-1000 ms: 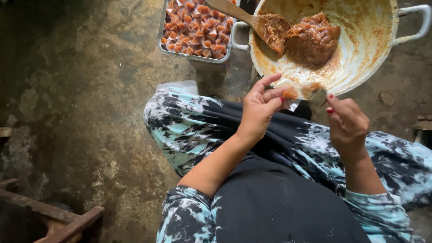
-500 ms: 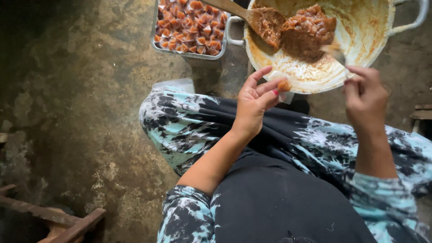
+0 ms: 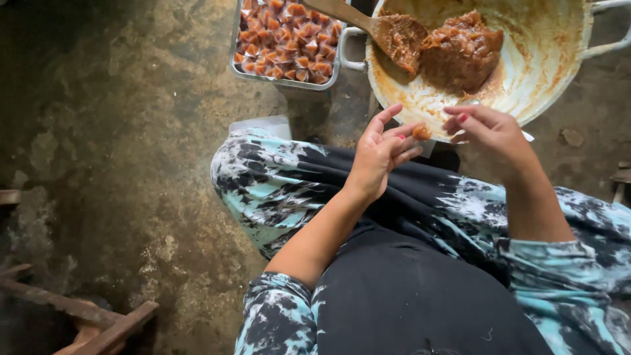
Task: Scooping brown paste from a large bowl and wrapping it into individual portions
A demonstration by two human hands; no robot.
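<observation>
Resting on left hand [image 3: 380, 154] fingertips: brown lump [image 3: 421, 132]

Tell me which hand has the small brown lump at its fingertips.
The left hand, open palm-up over the lap, has the small brown sticky lump at its fingertips. The right hand hovers apart beside the cream metal pan's rim.
</observation>
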